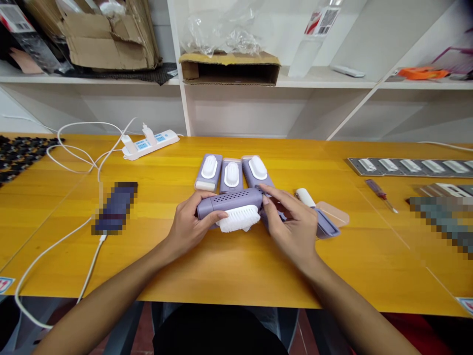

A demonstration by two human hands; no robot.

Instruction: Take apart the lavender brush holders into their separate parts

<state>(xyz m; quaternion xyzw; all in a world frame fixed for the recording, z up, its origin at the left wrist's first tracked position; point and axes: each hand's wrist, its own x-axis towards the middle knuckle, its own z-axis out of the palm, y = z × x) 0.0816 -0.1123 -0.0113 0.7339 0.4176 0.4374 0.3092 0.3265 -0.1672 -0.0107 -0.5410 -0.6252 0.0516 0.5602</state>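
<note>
Item: lavender plastic perforated tube with white bristle brush [232,198], above the wooden table [177,276], in front of three lavender units with white ovals [231,175]

Left hand [190,219]: fingers clamped round the tube's left end, thumb touching the bristles

Right hand [291,224]: thumb and forefinger at the opposite end; whether pinched on a part, cannot tell

Advised handling: left grip steady, thumb clear of the bristles, right fingertips pressing squarely

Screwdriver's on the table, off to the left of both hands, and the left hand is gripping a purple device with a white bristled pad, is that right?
Not quite: the side is wrong. The head view shows the screwdriver on the table, off to the right of both hands. The left hand is indeed gripping a purple device with a white bristled pad.
</note>
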